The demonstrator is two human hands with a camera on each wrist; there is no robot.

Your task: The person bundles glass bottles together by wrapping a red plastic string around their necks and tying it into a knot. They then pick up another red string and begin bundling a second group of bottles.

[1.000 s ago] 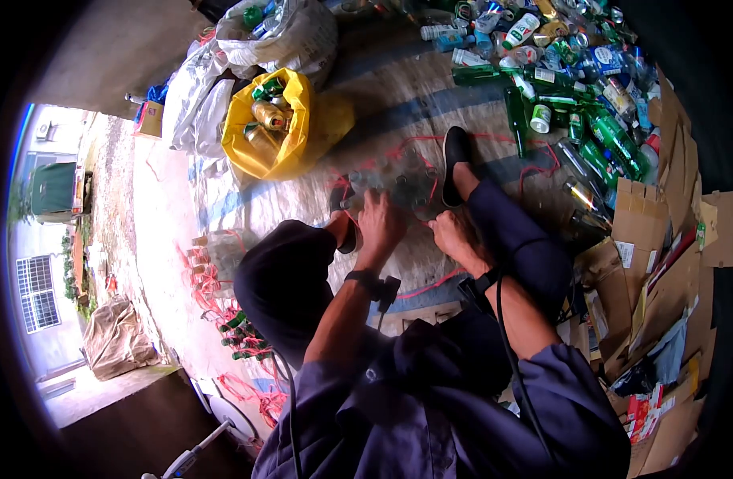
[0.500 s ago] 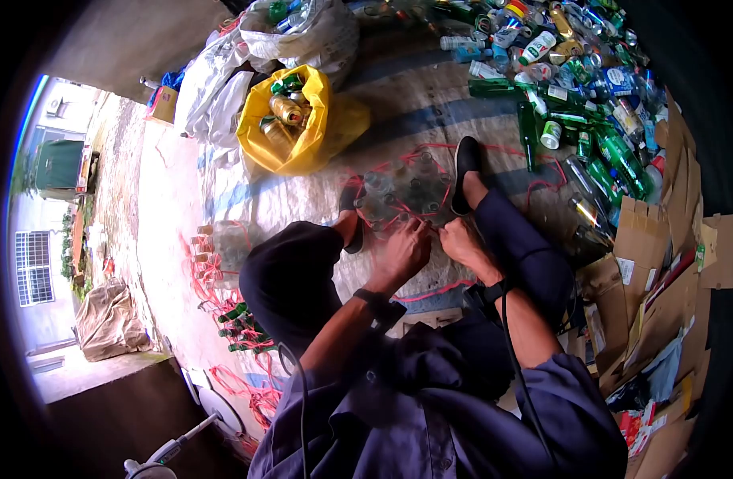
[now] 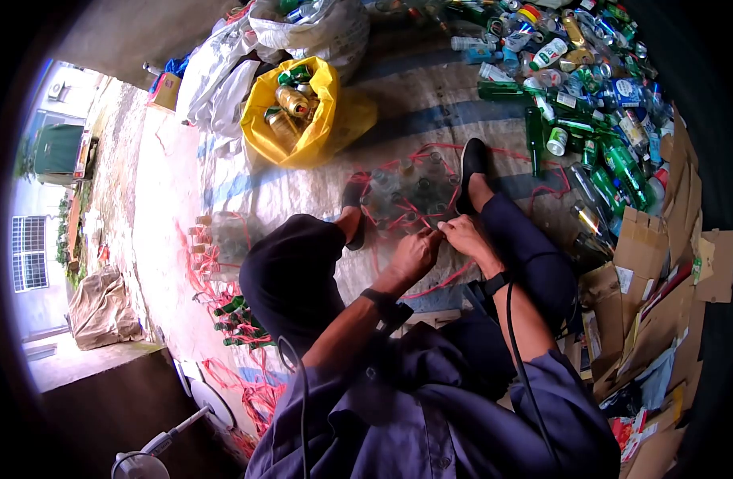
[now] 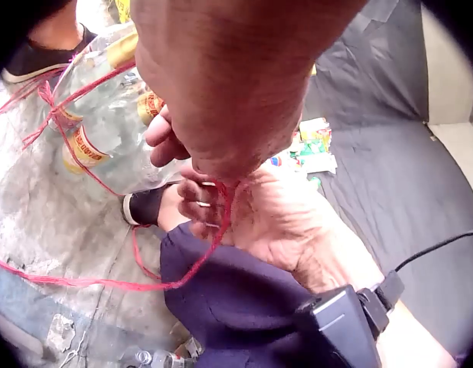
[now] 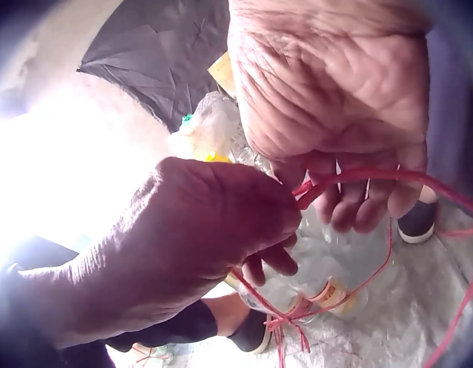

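A bundle of clear glass bottles (image 3: 420, 191) stands on the ground sheet between the person's feet, with red string (image 4: 91, 84) wrapped round and across it. Just on the near side of the bundle, the left hand (image 3: 416, 251) pinches the red string. The right hand (image 3: 466, 237) meets it there, thumb and fingertips on the same string. In the right wrist view, the string (image 5: 359, 175) runs from the left hand (image 5: 183, 230) across the right hand's fingers. A loop of string hangs below both hands in the left wrist view. Yellow-and-red labels (image 4: 87, 149) show on the bottles.
A yellow bag (image 3: 322, 120) of cans stands ahead, by white sacks (image 3: 215, 88). Loose bottles and cans (image 3: 590, 104) are heaped at front right, flattened cardboard (image 3: 646, 279) at right. More string-tied bottles (image 3: 231, 239) and a fan (image 3: 211, 403) are on the left.
The left hand has moved from over the bottles back towards the body and right, until it meets the right hand. The head view has shifted slightly.
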